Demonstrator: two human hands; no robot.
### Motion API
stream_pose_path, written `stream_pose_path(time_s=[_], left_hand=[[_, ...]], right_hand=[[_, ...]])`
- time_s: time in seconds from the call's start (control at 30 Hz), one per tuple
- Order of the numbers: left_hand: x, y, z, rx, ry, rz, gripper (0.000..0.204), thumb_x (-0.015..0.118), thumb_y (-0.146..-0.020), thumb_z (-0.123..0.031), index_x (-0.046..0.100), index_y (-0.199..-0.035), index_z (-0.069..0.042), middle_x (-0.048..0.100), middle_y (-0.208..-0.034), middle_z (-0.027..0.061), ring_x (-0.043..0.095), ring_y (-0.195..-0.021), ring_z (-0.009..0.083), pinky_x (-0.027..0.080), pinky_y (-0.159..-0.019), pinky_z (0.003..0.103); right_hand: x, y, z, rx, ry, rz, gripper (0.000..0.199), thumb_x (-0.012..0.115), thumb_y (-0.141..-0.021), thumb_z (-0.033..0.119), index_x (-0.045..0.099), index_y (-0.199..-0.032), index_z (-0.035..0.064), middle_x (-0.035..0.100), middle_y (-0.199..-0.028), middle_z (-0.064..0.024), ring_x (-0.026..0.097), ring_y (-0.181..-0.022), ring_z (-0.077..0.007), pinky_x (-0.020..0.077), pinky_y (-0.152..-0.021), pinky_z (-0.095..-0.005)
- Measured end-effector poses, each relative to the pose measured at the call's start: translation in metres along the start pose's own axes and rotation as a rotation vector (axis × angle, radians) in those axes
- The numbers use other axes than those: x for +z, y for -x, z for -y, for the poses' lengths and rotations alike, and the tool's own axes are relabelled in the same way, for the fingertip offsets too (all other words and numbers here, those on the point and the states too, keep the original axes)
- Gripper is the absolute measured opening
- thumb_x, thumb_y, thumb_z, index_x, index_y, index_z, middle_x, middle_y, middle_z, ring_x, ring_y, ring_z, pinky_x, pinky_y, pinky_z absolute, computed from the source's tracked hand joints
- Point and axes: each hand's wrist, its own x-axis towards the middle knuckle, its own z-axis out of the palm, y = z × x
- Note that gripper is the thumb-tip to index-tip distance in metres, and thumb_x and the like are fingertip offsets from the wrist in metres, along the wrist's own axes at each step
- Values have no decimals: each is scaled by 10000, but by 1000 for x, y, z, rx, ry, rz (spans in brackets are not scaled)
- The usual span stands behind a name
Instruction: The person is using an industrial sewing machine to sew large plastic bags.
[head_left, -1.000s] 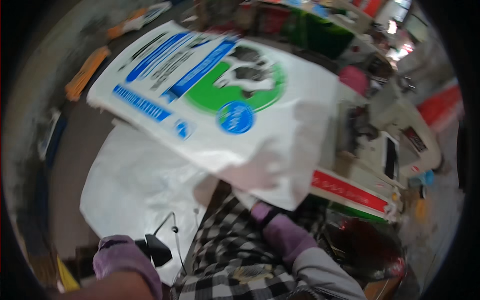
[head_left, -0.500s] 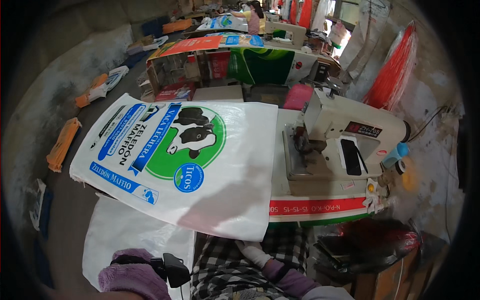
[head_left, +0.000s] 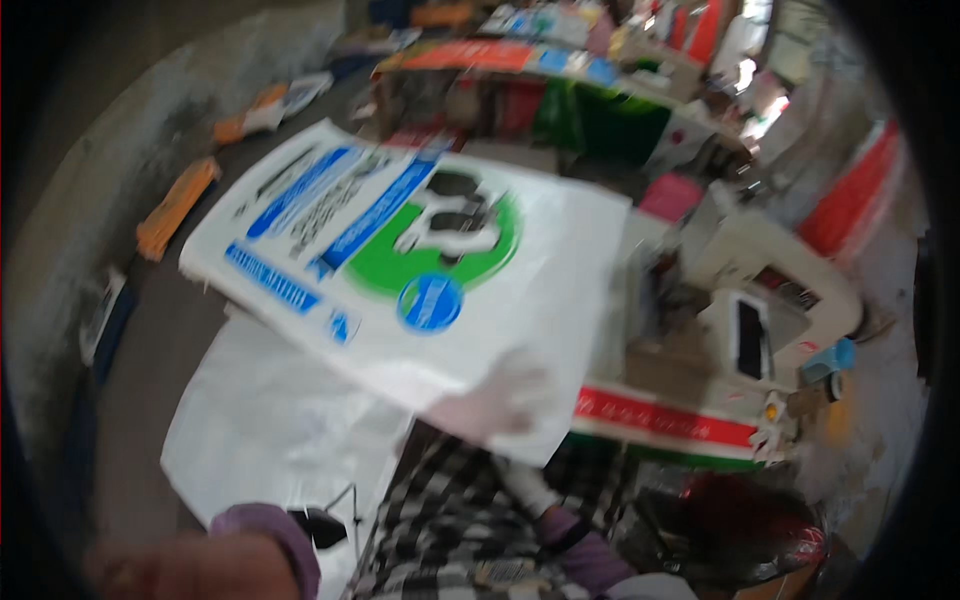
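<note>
A white printed sack (head_left: 560,300), with a cow in a green circle and blue bands, lies at a slant across the work surface. My right hand (head_left: 528,487), in a white glove, is at its near edge by my lap; the fingers are hidden or blurred. At the lower left, my left hand (head_left: 150,568) is smeared by motion, its fingers unclear, over a plain white sack or sheet (head_left: 280,400). A black device (head_left: 322,527) is beside the left purple sleeve (head_left: 270,525). A pinkish-grey, hand-shaped patch, seemingly a shadow, falls on the printed sack.
A cream sewing machine (head_left: 780,265) stands to the right, with a dark phone-like slab (head_left: 750,340) on it. Red strands (head_left: 850,200) hang by the wall. Dark plastic-wrapped goods (head_left: 730,520) lie at lower right. Orange bundles (head_left: 178,208) line the left side.
The view has shifted and blurred, so the printed sack appears higher and further right. My left arm has swung out toward the lower left. The right glove stays by the sack's near edge.
</note>
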Motion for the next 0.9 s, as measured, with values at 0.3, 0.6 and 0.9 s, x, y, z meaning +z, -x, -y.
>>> stream_pose_path(time_s=[0.3, 0.6, 0.9], left_hand=[[-220, 347, -77, -1247, -942, 1851, 1179, 838, -532, -414, 168, -1466, -152, 76, -1514, 218, 70, -1397, 412, 112, -1072, 622], [-260, 407, -138, -1152, -1213, 1750, 756, 549, -757, -81, 272, -1435, -270, 172, -1518, 158, 127, -1407, 356, 107, -1075, 626], [-272, 370, -132, -1312, -965, 1874, 823, 600, -734, -96, 223, -1456, -217, 90, -1530, 174, 83, -1409, 374, 94, -1061, 643]], right_hand=[[-32, 4, -8, 87, 74, 0, 368, 543, -896, 348, 627, -1078, 39, 619, -1063, -201, 556, -1012, -385, 433, -882, -422], [-30, 9, 4, 180, 104, -10, 337, 543, -892, 317, 638, -1031, 26, 638, -995, -195, 585, -940, -371, 458, -825, -411], [-20, 1, -4, 276, 68, 66, 355, 534, -894, 337, 639, -1088, 59, 630, -1076, -180, 574, -1024, -342, 437, -885, -374]])
